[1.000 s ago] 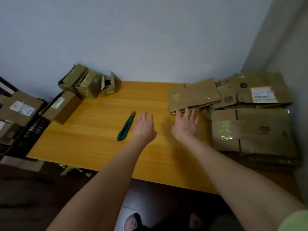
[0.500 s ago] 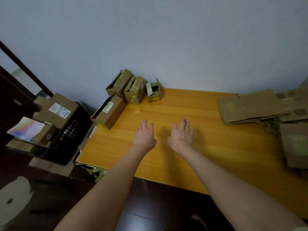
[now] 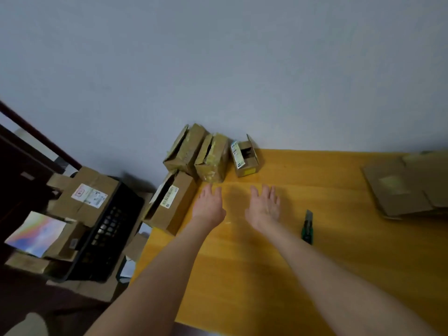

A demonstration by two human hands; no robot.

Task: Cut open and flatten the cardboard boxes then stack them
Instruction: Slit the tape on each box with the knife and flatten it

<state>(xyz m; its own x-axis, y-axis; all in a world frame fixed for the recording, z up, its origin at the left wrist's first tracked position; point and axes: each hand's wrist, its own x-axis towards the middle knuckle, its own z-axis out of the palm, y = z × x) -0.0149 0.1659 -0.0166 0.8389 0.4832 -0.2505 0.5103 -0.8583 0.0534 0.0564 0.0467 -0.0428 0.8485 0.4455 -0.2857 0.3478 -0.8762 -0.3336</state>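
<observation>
Reaching toward the unflattened brown cardboard boxes (image 3: pixel 210 156) clustered at the far left corner of the yellow wooden table (image 3: pixel 278 275), the left hand (image 3: pixel 209 206) is spread wide and empty, just short of them. To its right, the right hand (image 3: pixel 264 206) is equally open, palm turned inward. Best to take one box from both sides, then bring it near the green utility knife (image 3: pixel 307 227); flattened cardboard sheets (image 3: pixel 407 185) lie far right.

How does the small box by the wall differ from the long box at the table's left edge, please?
The small box stands open, its inside showing; the long box looks mostly closed. The small box is squat and sits fully on the table; the long box is longer and overhangs the edge. Both are brown cardboard with printed labels.
</observation>
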